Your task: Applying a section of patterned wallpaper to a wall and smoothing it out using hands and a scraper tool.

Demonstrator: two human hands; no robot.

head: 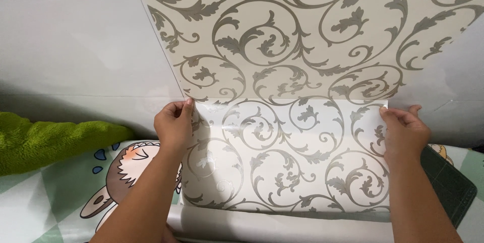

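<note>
Two hands pinching cream wallpaper sheet [287, 137], grey leafy scrolls, glossy lower part

A plain pale wall [75, 36] is filling the far background. A fuzzy green blanket [45, 139] is lying at the left, near a cartoon-printed sheet [121, 172]. A dark green quilted mat [451, 185] is resting at the right.

Bare wall [75, 36] lies open leftward; green blanket [45, 139] crowds below.
</note>
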